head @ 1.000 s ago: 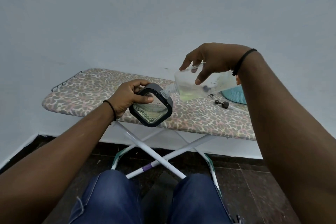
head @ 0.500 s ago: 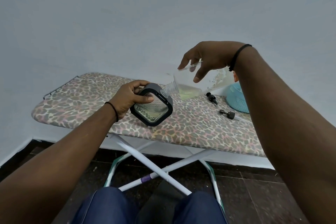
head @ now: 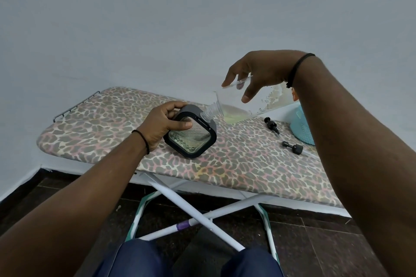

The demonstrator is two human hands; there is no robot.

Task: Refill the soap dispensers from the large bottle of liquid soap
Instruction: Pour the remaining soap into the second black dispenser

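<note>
My left hand [head: 162,127] grips a square soap dispenser [head: 191,139] with a black frame and patterned clear glass, tilted on the leopard-print ironing board [head: 101,132]. My right hand [head: 256,72] holds the large clear bottle [head: 234,105] from above, tipped almost level. The bottle's threaded neck meets the dispenser's upper right corner. Pale yellow-green soap lies in the bottle's lower side. Some soap shows inside the dispenser.
Two black pump heads lie on the board's right part, one [head: 271,125] nearer the bottle and one [head: 293,147] closer to me. A teal basket [head: 300,128] stands at the right, partly hidden by my right arm. A pale wall rises close behind the board.
The view has lifted and shifted, so the board shows lower and more fully. Both hands keep their hold, with the bottle still tipped into the dispenser.
</note>
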